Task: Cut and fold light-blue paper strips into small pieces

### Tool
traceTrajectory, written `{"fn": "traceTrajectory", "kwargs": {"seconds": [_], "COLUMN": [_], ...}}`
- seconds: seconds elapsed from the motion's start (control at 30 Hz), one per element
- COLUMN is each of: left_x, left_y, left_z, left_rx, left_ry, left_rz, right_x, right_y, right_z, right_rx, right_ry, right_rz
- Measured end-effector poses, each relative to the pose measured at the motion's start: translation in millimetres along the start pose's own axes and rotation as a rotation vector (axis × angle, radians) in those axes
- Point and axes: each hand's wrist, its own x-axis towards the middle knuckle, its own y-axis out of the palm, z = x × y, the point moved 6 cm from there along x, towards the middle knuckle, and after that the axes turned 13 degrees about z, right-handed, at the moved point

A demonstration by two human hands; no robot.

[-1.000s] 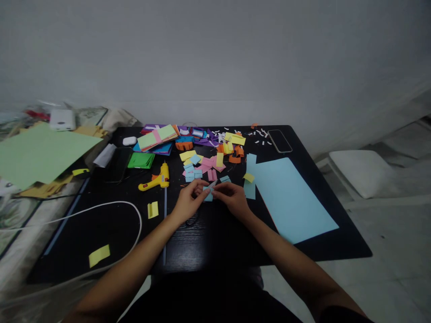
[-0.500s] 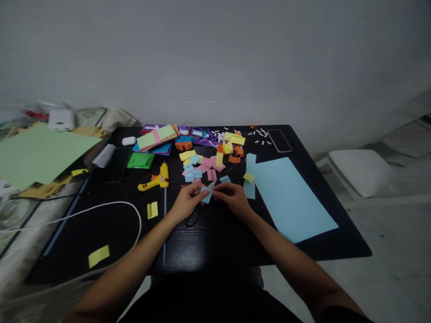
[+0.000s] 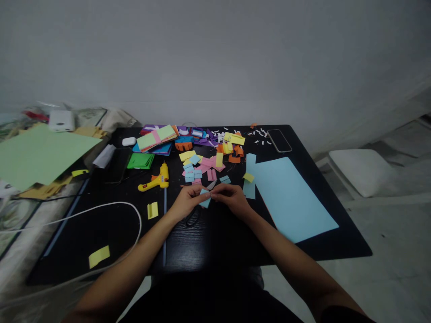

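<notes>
Between both hands, over the middle of the black table, is a small light-blue piece of paper point(image 3: 205, 199). My left hand point(image 3: 187, 200) pinches it between thumb and fingers. At the paper's right edge, the closed thumb and fingertips of my right hand point(image 3: 231, 198) grip it too. A pair of scissors point(image 3: 192, 218) lies beneath the hands, its dark handle showing below the left hand and its blades above the paper; the middle is hidden. Just beyond the hands lie folded light-blue pieces point(image 3: 193, 174), pink pieces point(image 3: 211, 175) and yellow pieces point(image 3: 187, 155).
A yellow glue gun point(image 3: 158, 178) lies left of the hands, near a white cable point(image 3: 131, 205). Large light-blue sheets point(image 3: 291, 197) cover the right side. Further back are a phone point(image 3: 279, 141), orange pieces point(image 3: 236, 154) and stacked coloured paper point(image 3: 156, 138). A white stool point(image 3: 358, 170) stands right.
The small light-blue paper has tilted and dropped slightly between the fingers. My right fingertips have shifted a little left and down along its edge. The other things have stayed put.
</notes>
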Motion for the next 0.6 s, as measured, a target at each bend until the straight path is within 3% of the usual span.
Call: {"fn": "traceTrajectory", "kwargs": {"seconds": [0.6], "left_x": [-0.3], "left_y": [0.1], "left_z": [1.7], "left_rx": [-0.024], "left_ry": [-0.041], "left_rz": [0.013], "right_x": [0.3], "right_y": [0.3], "right_z": [-1.6], "right_rx": [-0.003], "right_ry": [0.018], "right_rz": [-0.006]}}
